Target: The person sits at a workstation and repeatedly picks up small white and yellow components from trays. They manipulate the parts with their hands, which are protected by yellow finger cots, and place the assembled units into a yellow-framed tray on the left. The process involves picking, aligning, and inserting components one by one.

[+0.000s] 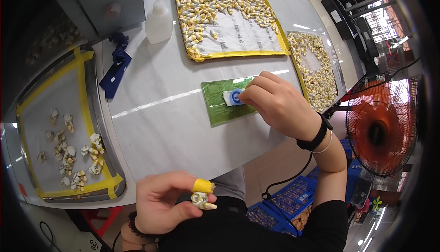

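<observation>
My left hand [167, 201], near the front edge of the table, pinches a small white, grey and yellow figurine-like piece [200, 200] between thumb and forefinger. Yellow tape [204, 186] wraps that forefinger's tip. Over a green mat [215, 110], my right hand [274, 97] has its fingers closed in a pinch at the edge of a small round blue cap-like piece [235, 96]. This blue piece rests on a white pad [227, 97] lying on the mat. Whatever lies between the right fingertips is hidden.
Behind the mat lies a yellow-edged tray [238, 52] of small pointed pieces, with another filled tray [341, 84] to its right. At left, a taped tray [36, 114] holds several clustered pieces. A white squeeze bottle [159, 25], blue dotted cloth [115, 75] and orange fan [380, 128] stand around.
</observation>
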Tool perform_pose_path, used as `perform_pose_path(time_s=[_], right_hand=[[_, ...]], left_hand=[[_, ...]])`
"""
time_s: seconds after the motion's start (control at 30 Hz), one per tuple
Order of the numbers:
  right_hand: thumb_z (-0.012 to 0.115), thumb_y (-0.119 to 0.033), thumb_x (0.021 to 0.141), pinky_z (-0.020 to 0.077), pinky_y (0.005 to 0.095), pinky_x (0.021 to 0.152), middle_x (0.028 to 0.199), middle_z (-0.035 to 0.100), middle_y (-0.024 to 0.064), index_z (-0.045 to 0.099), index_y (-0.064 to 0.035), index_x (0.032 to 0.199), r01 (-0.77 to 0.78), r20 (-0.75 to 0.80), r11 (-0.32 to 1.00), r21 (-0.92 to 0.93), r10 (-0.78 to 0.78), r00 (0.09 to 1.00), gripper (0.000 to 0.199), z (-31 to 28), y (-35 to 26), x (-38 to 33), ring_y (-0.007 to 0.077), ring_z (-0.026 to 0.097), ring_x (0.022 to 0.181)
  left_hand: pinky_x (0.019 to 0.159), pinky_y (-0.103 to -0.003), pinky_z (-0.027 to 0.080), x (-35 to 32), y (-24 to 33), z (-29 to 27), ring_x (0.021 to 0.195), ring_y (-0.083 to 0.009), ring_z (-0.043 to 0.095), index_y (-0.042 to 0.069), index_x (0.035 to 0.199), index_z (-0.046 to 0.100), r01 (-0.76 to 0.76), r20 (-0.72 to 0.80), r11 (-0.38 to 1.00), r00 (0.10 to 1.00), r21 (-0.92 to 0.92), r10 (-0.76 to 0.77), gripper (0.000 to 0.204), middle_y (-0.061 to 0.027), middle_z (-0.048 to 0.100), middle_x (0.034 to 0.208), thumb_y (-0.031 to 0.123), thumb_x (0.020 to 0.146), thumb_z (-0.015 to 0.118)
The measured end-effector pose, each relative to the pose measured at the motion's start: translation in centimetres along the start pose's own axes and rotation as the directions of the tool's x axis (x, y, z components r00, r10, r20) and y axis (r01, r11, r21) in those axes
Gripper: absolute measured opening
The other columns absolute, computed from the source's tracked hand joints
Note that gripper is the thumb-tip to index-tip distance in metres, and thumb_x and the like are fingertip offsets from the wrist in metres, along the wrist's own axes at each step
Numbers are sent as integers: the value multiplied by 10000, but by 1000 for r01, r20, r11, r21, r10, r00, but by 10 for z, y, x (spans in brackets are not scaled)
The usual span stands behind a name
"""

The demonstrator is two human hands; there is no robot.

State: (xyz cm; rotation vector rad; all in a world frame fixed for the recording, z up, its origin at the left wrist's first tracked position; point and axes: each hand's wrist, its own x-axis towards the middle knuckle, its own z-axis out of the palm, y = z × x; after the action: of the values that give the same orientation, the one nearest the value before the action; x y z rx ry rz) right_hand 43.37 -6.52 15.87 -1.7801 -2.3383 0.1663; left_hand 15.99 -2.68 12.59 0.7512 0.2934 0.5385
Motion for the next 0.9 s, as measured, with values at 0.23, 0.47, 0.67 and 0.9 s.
perform_pose_path(time_s=[0.23, 0.47, 0.67, 0.9], right_hand=[[577, 10, 706, 472, 322, 696, 787, 564, 95, 590, 6, 842, -20, -55, 999, 32, 22, 998, 136, 4, -9, 2, 247, 554, 785], [716, 73, 656, 492, 270, 580, 775, 647, 91, 667, -9, 890, -5, -237, 767, 642, 204, 950, 253, -22, -62, -7, 202, 622, 667], [720, 63, 667, 501, 274, 555, 765, 642, 78, 662, -15, 870, 85, -309, 676, 732, 217, 926, 225, -12, -84, -15, 203, 626, 657], [694, 58, 708, 482, 278, 528, 765, 622, 95, 623, 12, 824, 199, -364, 692, 694, 99, 926, 143, -8, -86, -12, 208, 595, 616]], left_hand=[[753, -299, 513, 4, -6, 8, 827, -198, 643, -73, 993, 590, -167, -124, 979, 976, 119, 181, 337, -168, 653, 904, 96, 749, 749], [653, -278, 502, 10, -8, 10, 766, -230, 647, -16, 883, 641, -393, 28, 711, 885, 583, 465, 271, -115, 674, 857, 82, 683, 796], [643, -293, 508, 14, 0, 16, 769, -244, 645, -37, 855, 669, -402, 94, 696, 895, 595, 436, 257, -119, 675, 857, 60, 657, 800], [653, -305, 513, 16, 2, 16, 774, -247, 640, -16, 849, 670, -432, 202, 662, 895, 613, 397, 253, -130, 669, 879, 40, 639, 801]])
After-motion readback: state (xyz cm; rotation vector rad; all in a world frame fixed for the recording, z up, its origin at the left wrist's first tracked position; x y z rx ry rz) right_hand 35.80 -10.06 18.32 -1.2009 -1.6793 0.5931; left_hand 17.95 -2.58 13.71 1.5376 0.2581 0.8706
